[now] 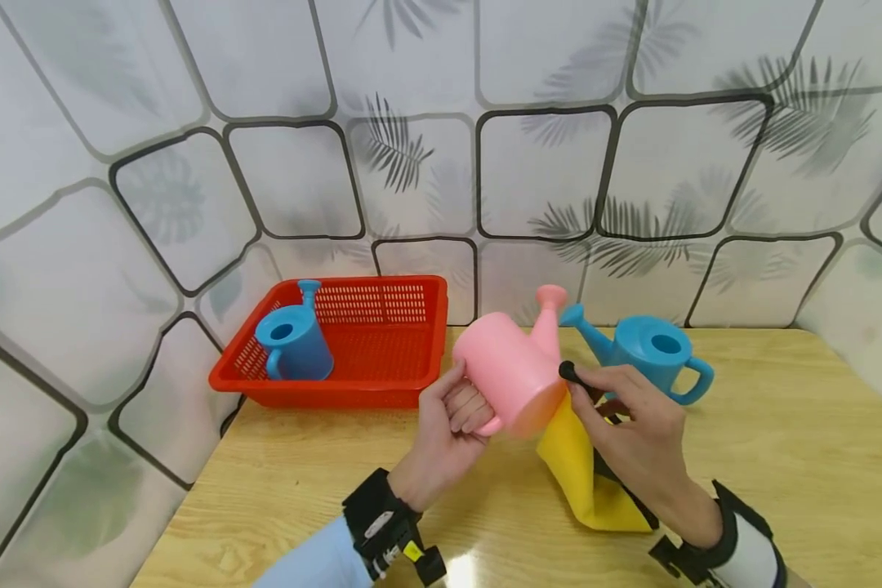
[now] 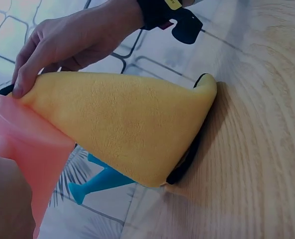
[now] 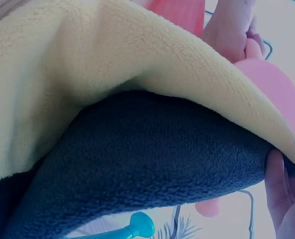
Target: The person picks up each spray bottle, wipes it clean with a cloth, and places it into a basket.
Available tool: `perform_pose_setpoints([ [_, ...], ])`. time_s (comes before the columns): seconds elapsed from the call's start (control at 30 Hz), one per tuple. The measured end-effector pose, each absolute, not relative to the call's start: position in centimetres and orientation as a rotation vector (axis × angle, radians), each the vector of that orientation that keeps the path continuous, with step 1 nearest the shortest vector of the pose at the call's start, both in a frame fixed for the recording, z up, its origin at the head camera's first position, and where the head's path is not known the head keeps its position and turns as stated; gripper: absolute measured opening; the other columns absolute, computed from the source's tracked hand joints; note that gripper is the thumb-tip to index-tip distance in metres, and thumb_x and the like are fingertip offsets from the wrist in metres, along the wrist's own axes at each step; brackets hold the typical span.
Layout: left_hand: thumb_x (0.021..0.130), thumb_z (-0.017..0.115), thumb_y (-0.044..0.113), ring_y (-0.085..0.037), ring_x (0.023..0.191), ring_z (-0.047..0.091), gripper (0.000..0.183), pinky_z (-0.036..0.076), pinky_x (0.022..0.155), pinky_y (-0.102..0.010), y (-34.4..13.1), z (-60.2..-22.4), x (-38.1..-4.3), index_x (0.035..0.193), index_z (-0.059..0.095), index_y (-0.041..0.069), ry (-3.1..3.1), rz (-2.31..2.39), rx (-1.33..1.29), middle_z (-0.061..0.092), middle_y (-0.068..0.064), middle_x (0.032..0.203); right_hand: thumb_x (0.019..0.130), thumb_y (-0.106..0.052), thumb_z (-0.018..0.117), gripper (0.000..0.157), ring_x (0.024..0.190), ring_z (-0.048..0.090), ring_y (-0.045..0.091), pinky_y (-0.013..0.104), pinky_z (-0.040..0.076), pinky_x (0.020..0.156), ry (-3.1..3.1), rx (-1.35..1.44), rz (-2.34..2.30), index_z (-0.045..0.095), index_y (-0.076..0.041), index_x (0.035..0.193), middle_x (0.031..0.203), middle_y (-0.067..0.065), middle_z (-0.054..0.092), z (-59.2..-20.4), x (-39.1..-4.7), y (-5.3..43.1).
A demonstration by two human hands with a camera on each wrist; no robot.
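Note:
My left hand [image 1: 452, 425] grips a pink watering can [image 1: 507, 367] by its handle, holding it tilted above the table with the spout pointing up and away. Between thumb and fingers, my right hand [image 1: 635, 433] pinches a corner of a cloth [image 1: 576, 465], yellow on one side and dark on the other. That corner is right at the base of the pink can. The rest of the cloth [image 2: 122, 119] hangs down, its lower end at the tabletop in the left wrist view. Much of the right wrist view is filled by the cloth's dark side [image 3: 152, 154].
A blue watering can [image 1: 650, 351] stands on the wooden table [image 1: 323, 490] behind my right hand. At the back left, a red plastic basket [image 1: 382, 396] holds another blue watering can [image 1: 297, 343]. Patterned fabric [image 1: 419, 163] rises behind the table.

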State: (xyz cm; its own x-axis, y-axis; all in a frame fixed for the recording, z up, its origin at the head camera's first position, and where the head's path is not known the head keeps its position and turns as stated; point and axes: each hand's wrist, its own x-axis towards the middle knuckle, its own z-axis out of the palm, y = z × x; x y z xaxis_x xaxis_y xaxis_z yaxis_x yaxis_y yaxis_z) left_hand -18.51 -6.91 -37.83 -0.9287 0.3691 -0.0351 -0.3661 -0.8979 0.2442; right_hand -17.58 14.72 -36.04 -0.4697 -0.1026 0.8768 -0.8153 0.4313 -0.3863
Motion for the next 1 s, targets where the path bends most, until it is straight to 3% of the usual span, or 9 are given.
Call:
perform_pose_setpoints([
  [0.13, 0.094, 0.057, 0.025, -0.010, 0.039, 0.030, 0.046, 0.023, 0.040, -0.019, -6.5, -37.6, -18.7, 0.057, 0.032, 0.015, 0.345, 2.721, -0.024, 0.028, 0.005, 0.049, 0.055, 0.017, 0.081, 0.039, 0.068, 0.066, 0.011, 0.008, 0.054, 0.057, -1.838, 0.794, 1.092, 0.075, 0.007, 0.092, 0.082, 0.019, 0.073, -36.1, -17.3, 14.6],
  [0.3, 0.094, 0.058, 0.025, -0.010, 0.038, 0.030, 0.046, 0.025, 0.039, -0.019, -6.3, -37.6, -18.8, 0.056, 0.032, 0.016, 0.361, 2.742, -0.042, 0.029, 0.005, 0.049, 0.074, -0.008, 0.082, 0.021, 0.064, 0.070, 0.017, 0.015, 0.057, 0.053, -1.763, 0.891, 1.074, 0.076, 0.006, 0.089, 0.081, 0.020, 0.074, -36.4, -17.0, 13.8],
  [0.43, 0.095, 0.056, 0.024, -0.009, 0.038, 0.030, 0.047, 0.024, 0.039, -0.018, -6.5, -37.6, -18.7, 0.056, 0.031, 0.016, 0.338, 2.745, -0.041, 0.027, 0.006, 0.048, 0.088, -0.026, 0.070, 0.031, 0.058, 0.068, 0.016, 0.020, 0.058, 0.048, -1.732, 0.986, 0.974, 0.077, 0.004, 0.083, 0.076, 0.015, 0.073, -36.5, -16.3, 12.3],
  [0.63, 0.097, 0.051, 0.023, -0.008, 0.038, 0.027, 0.049, 0.020, 0.040, -0.017, -6.9, -37.7, -18.5, 0.055, 0.027, 0.016, 0.284, 2.737, -0.051, 0.023, 0.006, 0.048, 0.096, -0.029, 0.059, 0.035, 0.052, 0.057, 0.009, 0.020, 0.052, 0.041, -1.756, 1.081, 0.856, 0.073, -0.002, 0.079, 0.073, 0.007, 0.069, -36.7, -15.2, 10.5],
  [1.0, 0.100, 0.047, 0.023, -0.009, 0.039, 0.024, 0.048, 0.015, 0.042, -0.019, -7.1, -38.2, -18.4, 0.057, 0.026, 0.015, 0.308, 2.733, 0.036, 0.023, 0.005, 0.049, 0.097, -0.031, 0.054, 0.037, 0.059, 0.061, 0.009, 0.022, 0.056, 0.047, -1.825, 1.106, 0.806, 0.071, -0.005, 0.077, 0.074, 0.004, 0.069, -37.0, -14.9, 10.6],
])
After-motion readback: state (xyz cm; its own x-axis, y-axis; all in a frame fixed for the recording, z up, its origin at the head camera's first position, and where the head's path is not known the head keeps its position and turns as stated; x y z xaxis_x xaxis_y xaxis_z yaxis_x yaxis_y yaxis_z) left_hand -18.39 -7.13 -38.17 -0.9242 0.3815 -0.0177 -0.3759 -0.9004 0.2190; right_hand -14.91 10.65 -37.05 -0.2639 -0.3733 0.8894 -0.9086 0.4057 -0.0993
